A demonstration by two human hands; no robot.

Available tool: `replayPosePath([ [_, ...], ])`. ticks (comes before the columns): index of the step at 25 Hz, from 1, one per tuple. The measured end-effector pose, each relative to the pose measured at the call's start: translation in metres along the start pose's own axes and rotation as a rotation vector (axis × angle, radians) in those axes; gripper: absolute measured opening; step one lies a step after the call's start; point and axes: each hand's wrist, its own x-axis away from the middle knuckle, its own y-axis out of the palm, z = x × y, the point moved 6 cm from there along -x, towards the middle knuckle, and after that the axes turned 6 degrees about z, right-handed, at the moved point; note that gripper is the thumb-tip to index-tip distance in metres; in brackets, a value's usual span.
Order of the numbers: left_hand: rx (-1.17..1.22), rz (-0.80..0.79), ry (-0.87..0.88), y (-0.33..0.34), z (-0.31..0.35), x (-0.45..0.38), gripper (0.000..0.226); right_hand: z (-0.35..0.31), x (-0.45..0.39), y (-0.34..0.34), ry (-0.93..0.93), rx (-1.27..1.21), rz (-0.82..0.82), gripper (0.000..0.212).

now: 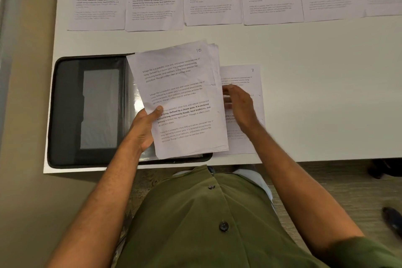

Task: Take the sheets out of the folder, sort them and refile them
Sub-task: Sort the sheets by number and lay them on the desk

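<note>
Head view: left hand [145, 125] grips sheets [180, 98].

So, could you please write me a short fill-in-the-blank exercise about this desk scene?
1. The top sheet of the stack in the left hand is numbered ____.
2. The single sheet lying under the right hand is numbered ____.
3. The open folder is coloured ____.

Missing words: 10; 7; black
</note>
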Motion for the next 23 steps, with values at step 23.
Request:
replayPosePath([
  [23,-0.124,-0.215,0.012,0.067,-0.006,-0.001,0.044,0.000,0.038,-0.077,0.197,-0.310,0.227,0.030],
])
